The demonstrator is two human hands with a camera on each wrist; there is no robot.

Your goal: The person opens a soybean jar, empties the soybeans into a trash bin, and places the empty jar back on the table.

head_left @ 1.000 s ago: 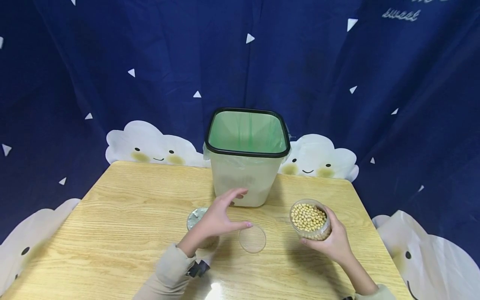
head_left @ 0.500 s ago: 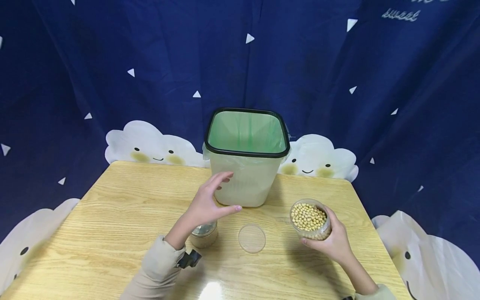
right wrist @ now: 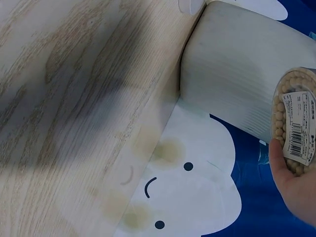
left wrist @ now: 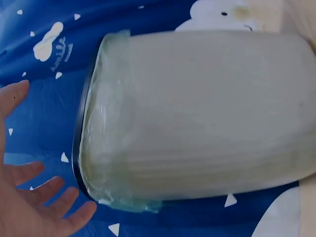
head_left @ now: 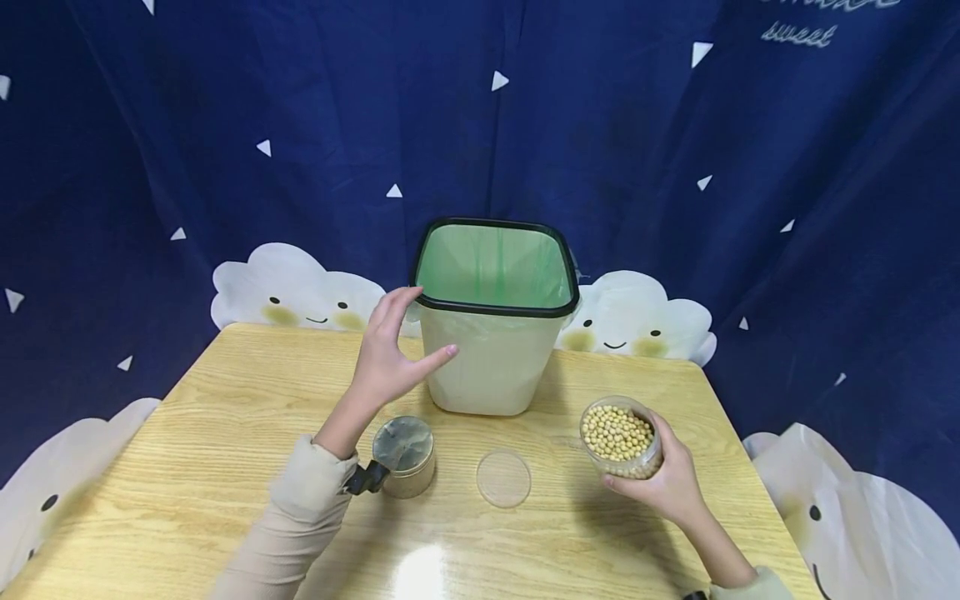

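Observation:
My right hand [head_left: 667, 483] grips an uncovered clear jar [head_left: 621, 440] full of round pale-yellow beans, raised above the table and tilted slightly. In the right wrist view a white barcode label [right wrist: 299, 128] shows on that jar. My left hand [head_left: 386, 358] is in the air at the front left of a trash bin [head_left: 480, 358], thumb and fingers spread, holding nothing. The bin has a black rim and a pale green liner bag [left wrist: 111, 123]. Below the left hand stands a second jar [head_left: 405, 458] with a silvery top. A round clear lid [head_left: 504, 478] lies flat on the table.
The wooden table [head_left: 225, 467] carries the bin at its back edge. Behind it hangs a dark blue curtain [head_left: 322, 125] with white triangles and smiling clouds.
My left hand has risen away from above the silver-topped jar, moving forward and left toward the bin's rim, fingers still spread. My right hand and the bean jar have stayed put.

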